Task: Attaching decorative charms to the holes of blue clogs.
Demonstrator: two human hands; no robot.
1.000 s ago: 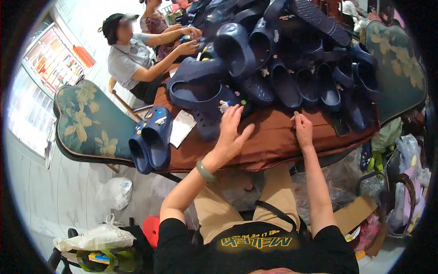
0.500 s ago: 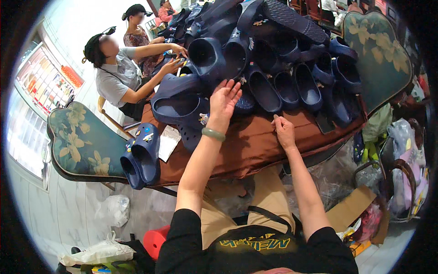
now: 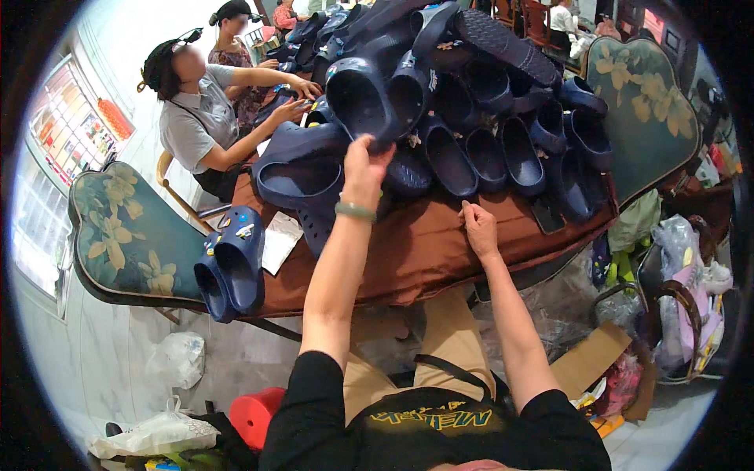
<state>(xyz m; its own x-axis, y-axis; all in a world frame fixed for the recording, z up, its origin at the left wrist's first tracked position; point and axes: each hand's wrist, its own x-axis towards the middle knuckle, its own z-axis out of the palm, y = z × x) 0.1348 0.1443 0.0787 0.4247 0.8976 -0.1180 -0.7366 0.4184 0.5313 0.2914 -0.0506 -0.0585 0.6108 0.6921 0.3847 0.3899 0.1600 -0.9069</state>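
Located navy clog (image 3: 363, 106) on the near face of the shoe heap (image 3: 449, 161), opening toward the camera, lower end meeting the fingers of the left hand (image 3: 366, 169). Judged liable to slip, or to bring down neighbouring shoes, if tugged sharply, owing to loose, tilted stacking. Observed left hand reaching well forward, bangle (image 3: 356, 210) at the wrist, fingers partly curled at the clog; cannot tell how firmly, if at all, gripping. Observed right hand (image 3: 480, 228) low over brown cloth (image 3: 408, 255), thumb and forefinger pinched together; cannot tell whether holding anything small. Noted farther left: white paper (image 3: 280, 242), then two clogs (image 3: 239, 263) side by side.
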